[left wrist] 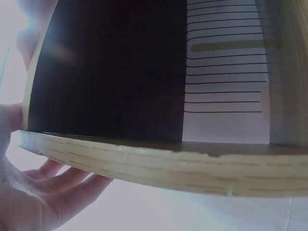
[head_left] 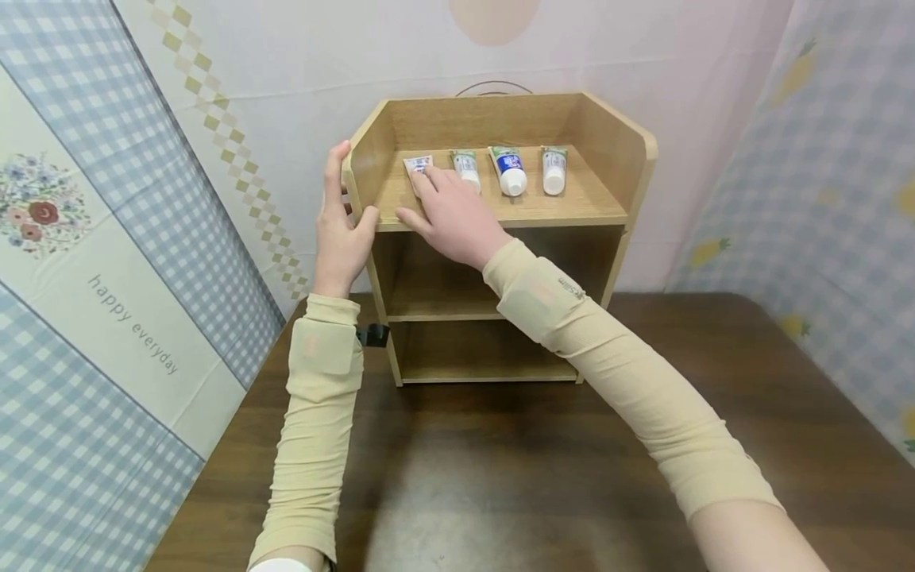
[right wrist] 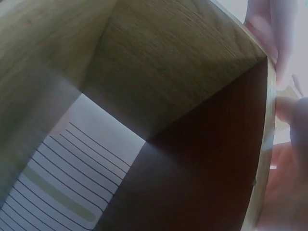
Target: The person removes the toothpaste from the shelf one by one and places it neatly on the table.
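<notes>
A small wooden shelf unit (head_left: 500, 373) stands against the back wall, with toothpaste tubes lying in a row on its top board. My left hand (head_left: 339, 230) grips the left side panel (head_left: 368, 159), fingers on the outer side and thumb at the front. Over the leftmost toothpaste tube (head_left: 418, 164) reaches my right hand (head_left: 457, 214), fingertips on the tube and thumb spread apart by the front edge. Its cap end is hidden behind the fingers. To the right lie a pale tube (head_left: 465, 165), a blue-and-white tube (head_left: 509, 167) and another pale tube (head_left: 554, 163), caps toward me.
Below the top board the unit has two open compartments, the lower with a bottom board (head_left: 486, 372). It stands on a dark wooden table (head_left: 472, 477). Patterned cloth (head_left: 129, 262) hangs at the left, and more cloth (head_left: 822, 199) at the right.
</notes>
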Tool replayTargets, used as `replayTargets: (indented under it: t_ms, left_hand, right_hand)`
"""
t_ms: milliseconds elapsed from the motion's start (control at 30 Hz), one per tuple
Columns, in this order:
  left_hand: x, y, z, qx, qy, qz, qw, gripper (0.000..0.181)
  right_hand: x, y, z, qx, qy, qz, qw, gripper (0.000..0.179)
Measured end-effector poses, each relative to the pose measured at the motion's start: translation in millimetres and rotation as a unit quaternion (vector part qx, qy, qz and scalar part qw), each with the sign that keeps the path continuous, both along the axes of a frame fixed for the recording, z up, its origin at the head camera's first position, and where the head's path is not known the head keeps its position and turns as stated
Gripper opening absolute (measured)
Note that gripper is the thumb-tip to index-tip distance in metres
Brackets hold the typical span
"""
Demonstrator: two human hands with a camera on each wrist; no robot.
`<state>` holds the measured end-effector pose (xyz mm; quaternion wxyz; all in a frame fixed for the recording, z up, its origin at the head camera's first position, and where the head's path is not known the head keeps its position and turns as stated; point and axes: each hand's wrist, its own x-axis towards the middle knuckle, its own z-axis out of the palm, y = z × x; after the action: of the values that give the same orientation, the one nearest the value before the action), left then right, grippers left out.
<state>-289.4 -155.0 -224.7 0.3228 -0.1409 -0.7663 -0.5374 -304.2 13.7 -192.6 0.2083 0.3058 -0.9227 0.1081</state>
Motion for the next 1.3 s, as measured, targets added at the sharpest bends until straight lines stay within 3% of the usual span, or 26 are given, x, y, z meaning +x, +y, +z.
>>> replayTargets:
  t_ms: [133,333,567,767,933,1300]
  left_hand:
    - [-9.5,-2.7,-6.8,-0.002,0.004,0.009,0.9999,0.076]
    - [9.4,6.3,5.3,-0.005,0.008,0.017,0.9998,0.073]
    - [14.1,8.5,9.3,-0.008,0.016,0.019,0.9997,0.072]
    - [14.8,9.3,7.6,-0.013,0.019,0.023,0.9995,0.072]
    - [13.9,11.7,6.3,-0.009,0.021,0.024,0.9995,0.072]
    - [13.8,13.7,5.6,-0.016,0.024,0.036,0.999,0.073]
  right_hand:
    - [5.0,3,-9.3,-0.014,0.046,0.014,0.9987,0.054]
    - [10.1,7,-14.6,-0.047,0.114,0.039,0.9917,0.045]
    - [11.7,10,-21.2,-0.091,0.174,0.064,0.9785,0.034]
    - [12.7,14,-27.4,-0.145,0.192,0.075,0.9678,0.023]
    - [11.5,17,-29.9,-0.158,0.211,0.084,0.961,0.017]
    - [13.4,21,-36.4,-0.165,0.217,0.082,0.9586,0.019]
